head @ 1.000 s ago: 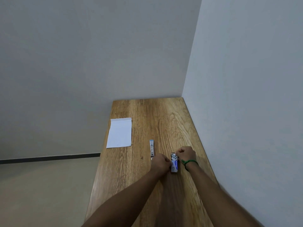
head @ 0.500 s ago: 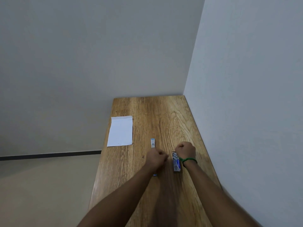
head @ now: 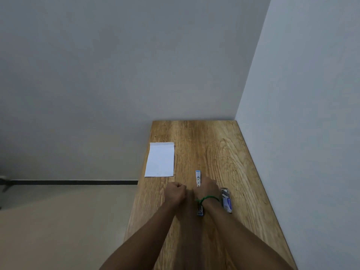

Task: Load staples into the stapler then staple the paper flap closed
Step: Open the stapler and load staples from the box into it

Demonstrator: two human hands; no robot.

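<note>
A slim blue and silver stapler (head: 198, 178) lies opened out flat along the wooden table (head: 214, 149), its near end showing below my wrist. My right hand (head: 207, 189), with a green band on the wrist, rests curled over the stapler's middle and hides it; what its fingers hold is hidden. My left hand (head: 175, 192) is a closed fist just left of the stapler, touching the tabletop, with nothing visible in it. A small blue and white staple box (head: 227, 200) lies open right of my right wrist. The white folded paper (head: 160, 159) lies flat at the table's left edge, farther away.
The table is narrow and runs away from me into a corner, with a wall close along its right side and another at its far end. Its left edge drops to a beige floor with a dark skirting line.
My right hand left the staple box and moved left onto the stapler. My left hand slid off the stapler to its left side. The box stays where it was.
</note>
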